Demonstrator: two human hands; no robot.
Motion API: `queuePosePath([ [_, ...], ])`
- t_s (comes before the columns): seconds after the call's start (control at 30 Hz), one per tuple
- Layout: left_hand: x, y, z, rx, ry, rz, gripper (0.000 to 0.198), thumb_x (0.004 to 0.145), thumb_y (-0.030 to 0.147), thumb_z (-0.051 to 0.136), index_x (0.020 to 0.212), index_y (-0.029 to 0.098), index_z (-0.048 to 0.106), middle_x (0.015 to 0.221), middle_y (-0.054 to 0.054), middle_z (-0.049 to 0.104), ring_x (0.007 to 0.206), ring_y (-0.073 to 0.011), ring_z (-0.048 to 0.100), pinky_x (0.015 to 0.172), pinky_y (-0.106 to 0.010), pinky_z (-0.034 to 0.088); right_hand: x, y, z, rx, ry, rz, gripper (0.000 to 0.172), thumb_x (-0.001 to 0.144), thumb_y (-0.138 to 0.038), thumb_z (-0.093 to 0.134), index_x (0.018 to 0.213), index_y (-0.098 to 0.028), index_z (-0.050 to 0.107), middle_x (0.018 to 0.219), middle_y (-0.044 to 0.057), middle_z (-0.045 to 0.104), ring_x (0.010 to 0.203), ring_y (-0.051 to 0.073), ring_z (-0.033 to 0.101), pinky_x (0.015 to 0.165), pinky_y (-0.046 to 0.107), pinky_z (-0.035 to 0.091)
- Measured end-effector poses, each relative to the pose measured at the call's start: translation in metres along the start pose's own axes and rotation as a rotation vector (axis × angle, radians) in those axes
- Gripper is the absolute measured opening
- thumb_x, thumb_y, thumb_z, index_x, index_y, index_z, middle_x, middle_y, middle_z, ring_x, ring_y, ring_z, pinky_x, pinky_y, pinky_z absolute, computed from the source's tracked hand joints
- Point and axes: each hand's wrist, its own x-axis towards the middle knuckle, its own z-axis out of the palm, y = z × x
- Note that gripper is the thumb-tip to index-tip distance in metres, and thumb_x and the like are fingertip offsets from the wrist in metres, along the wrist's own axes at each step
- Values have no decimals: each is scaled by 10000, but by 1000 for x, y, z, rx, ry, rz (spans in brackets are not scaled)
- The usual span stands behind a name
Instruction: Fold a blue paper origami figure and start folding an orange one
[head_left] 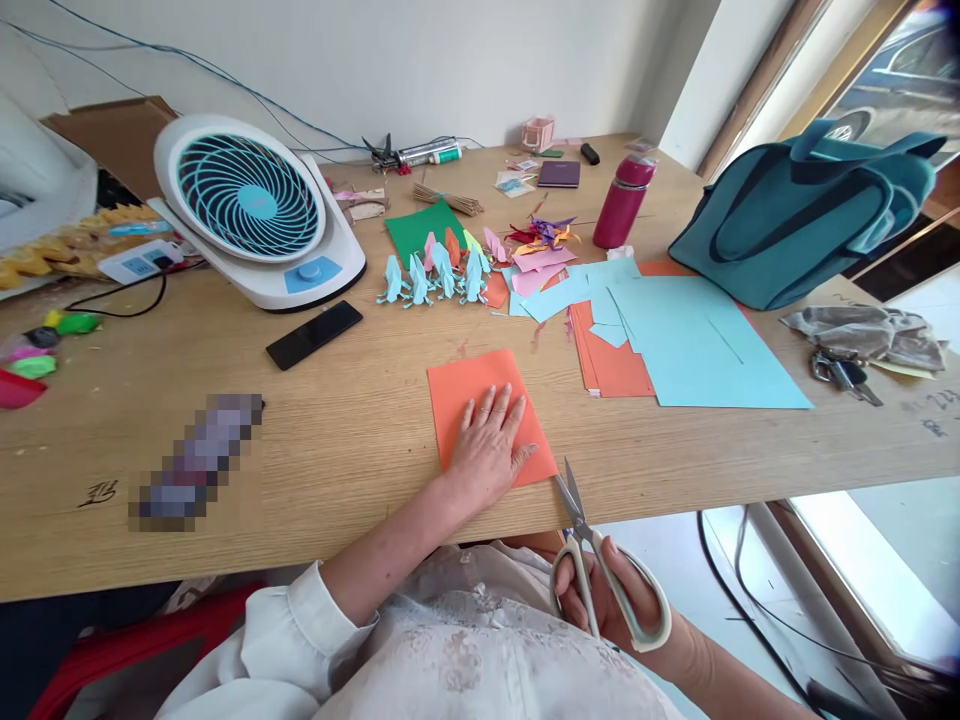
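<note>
1. The orange paper sheet (450, 395) lies flat on the wooden desk (337, 420), just in from its near edge, in front of the person.
2. The left hand (487, 445) rests palm down on it, fingers slightly spread and thumb out to the side.
3. The right hand (609, 605) grips the white-handled scissors (578, 527), digits through the loops. The blades are parted over the desk, by the sheet's near right corner; the handles hang beyond the desk edge.
4. Bare wood stretches leftward from the sheet to the black smartphone (315, 335), well apart. A narrower strip separates it from the cyan folded-paper figures (442, 275) beyond.
5. To the right, wood also separates the sheet from the large cyan sheet (712, 340), which overlaps other papers and reaches toward the teal bag (802, 220).
6. The left palm hides part of the orange sheet; whether the nearer blade touches the corner, I cannot tell.
7. The right fingers are partly hidden by the handles.
8. A pixelated object (201, 462) at left is unreadable.
9. The car (885, 80) outside is cut off by the frame.
</note>
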Motion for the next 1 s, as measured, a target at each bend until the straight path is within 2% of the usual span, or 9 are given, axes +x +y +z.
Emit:
queuePosePath([
  [0.27, -18, 29, 11, 5, 19, 39, 654, 967, 449, 464, 1550, 209, 287, 1624, -134, 236, 1507, -348, 179, 1196, -586, 160, -31, 5, -9, -30, 23, 6, 726, 903, -754, 322, 879, -124, 681, 615, 24, 503, 595, 143, 467, 634, 280, 366],
  [0.4, -22, 32, 10, 20, -4, 31, 682, 974, 457, 448, 1556, 154, 262, 1630, -133, 208, 1512, -341, 162, 1204, -572, 148, -28, 18, -10, -5, 95, -23, 740, 898, -778, 271, 789, -172, 682, 643, 33, 519, 601, 157, 462, 624, 302, 377],
  [0.53, -22, 33, 9, -3, -7, 21, 689, 973, 477, 442, 1554, 153, 262, 1632, -133, 204, 1512, -331, 166, 1205, -556, 144, -18, 27, -13, -12, 75, -26, 765, 800, -872, 294, 688, -199, 640, 616, 42, 519, 598, 174, 466, 630, 329, 396],
  [0.67, -20, 34, 6, -33, 10, 7, 667, 962, 495, 462, 1524, 161, 328, 1619, -160, 241, 1498, -344, 207, 1190, -561, 163, -17, 28, -12, -47, 103, -11, 743, 778, -884, 268, 641, -223, 579, 655, 60, 519, 660, 222, 518, 689, 387, 429],
  [0.83, -9, 40, 2, -22, 37, -28, 585, 970, 508, 438, 1411, 127, 484, 1568, -200, 346, 1480, -354, 256, 1179, -574, 188, -19, 27, -11, 36, 99, -47, 702, 806, -836, 338, 647, -218, 630, 667, 64, 550, 647, 210, 503, 685, 368, 432],
  [0.9, -3, 45, 2, 7, 40, -23, 619, 972, 514, 433, 1443, 113, 445, 1589, -195, 301, 1495, -347, 222, 1189, -581, 176, -19, 28, -12, 51, 98, -65, 693, 810, -824, 372, 653, -216, 668, 651, 67, 563, 642, 212, 500, 676, 356, 431],
  [1.0, 7, 51, 4, 81, 8, -33, 693, 984, 522, 395, 1527, 101, 304, 1621, -163, 224, 1512, -327, 172, 1195, -593, 179, -17, 29, -13, 61, 103, -84, 699, 784, -835, 419, 638, -216, 709, 620, 71, 570, 618, 221, 507, 663, 353, 433],
])
